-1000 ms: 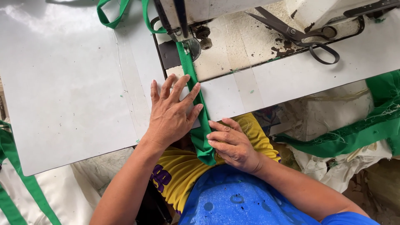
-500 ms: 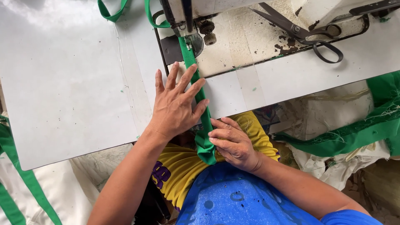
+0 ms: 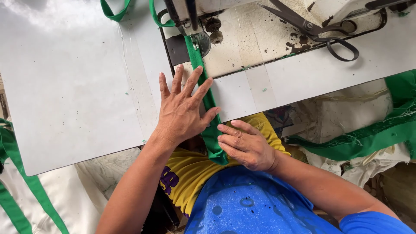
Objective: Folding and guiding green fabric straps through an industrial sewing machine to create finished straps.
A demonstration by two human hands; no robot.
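Note:
A narrow green fabric strip [image 3: 203, 73] runs from the sewing machine's needle area [image 3: 195, 30] down over the white table edge [image 3: 86, 86] to my lap. My left hand [image 3: 182, 110] lies flat on the table with its fingers spread, pressing against the strip's left side. My right hand [image 3: 245, 145] sits just below the table edge, fingers pinching the folded lower end of the strip [image 3: 214, 145]. The strip's start under the presser foot is partly hidden by the machine head.
Black scissors [image 3: 320, 30] lie on the worn machine bed at the upper right. Green strips [image 3: 26, 186] hang off the left table edge, and green fabric [image 3: 372, 138] lies on white cloth to the right. More green loops [image 3: 117, 11] rest at the top.
The view shifted slightly, and both hands stay on the strip, with the left hand's fingers spread a little wider and further up along it.

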